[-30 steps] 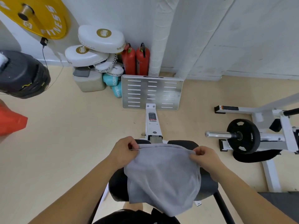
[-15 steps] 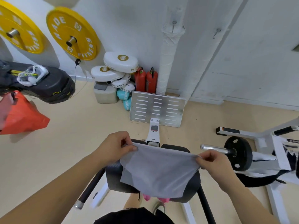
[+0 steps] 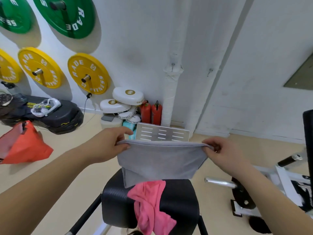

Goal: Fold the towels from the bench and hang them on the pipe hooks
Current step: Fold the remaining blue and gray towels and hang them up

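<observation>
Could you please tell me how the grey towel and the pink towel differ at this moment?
The grey towel is folded flat and held up by the left hand and right hand; the pink towel lies crumpled and untouched on the black bench. Grey hangs smooth; pink is bunched, draping over the bench edge. Neither is on a hook.

Grey towel (image 3: 160,160), pink towel (image 3: 150,206), black worktop (image 3: 179,200) w/ woven texture; yellow (image 3: 88,73) & green plates (image 3: 67,16), red extinguishers (image 3: 151,111).
</observation>
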Tool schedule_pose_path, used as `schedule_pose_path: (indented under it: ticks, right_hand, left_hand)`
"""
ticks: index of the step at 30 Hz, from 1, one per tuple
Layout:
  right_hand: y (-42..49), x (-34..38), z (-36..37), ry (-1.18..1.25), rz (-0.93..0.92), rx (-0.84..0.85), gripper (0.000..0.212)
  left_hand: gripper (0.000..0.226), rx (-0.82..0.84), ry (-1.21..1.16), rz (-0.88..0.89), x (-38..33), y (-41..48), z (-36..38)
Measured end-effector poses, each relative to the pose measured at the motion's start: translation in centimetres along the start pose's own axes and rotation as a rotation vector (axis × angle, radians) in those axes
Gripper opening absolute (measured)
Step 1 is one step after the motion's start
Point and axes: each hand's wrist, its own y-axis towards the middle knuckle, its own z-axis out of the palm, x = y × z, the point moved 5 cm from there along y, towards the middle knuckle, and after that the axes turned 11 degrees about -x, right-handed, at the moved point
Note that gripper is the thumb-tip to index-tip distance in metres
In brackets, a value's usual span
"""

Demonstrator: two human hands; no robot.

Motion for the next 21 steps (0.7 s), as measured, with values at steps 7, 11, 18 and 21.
schedule_pose_path:
  ticks: [7,11,18,21]
  right_hand:
    - [0.7,0.1,0.4,0.131,0.090,0.021,0.013]
    - [1.0,0.0,0.6,0.258,0.116,0.009,0.012]
    - [2.8,-0.6,1.3,0.080,0.058,0.015,0.012]
    - [3.3,-0.6,2.1,-0.038,0.006,0.041,0.023]
  left_hand:
    - [0.013,-0.119,-0.045,-0.103,0.7,0.0,-1.1]
    - [0.020,-0.186,-0.154,-0.196,1.4,0.3,-1.6]
    - [0.007,-0.120,-0.247,-0.237,2.9,1.7,-0.1]
    - [0.010,-0.018,-0.176,-0.186,3.6,2.1,1.3]
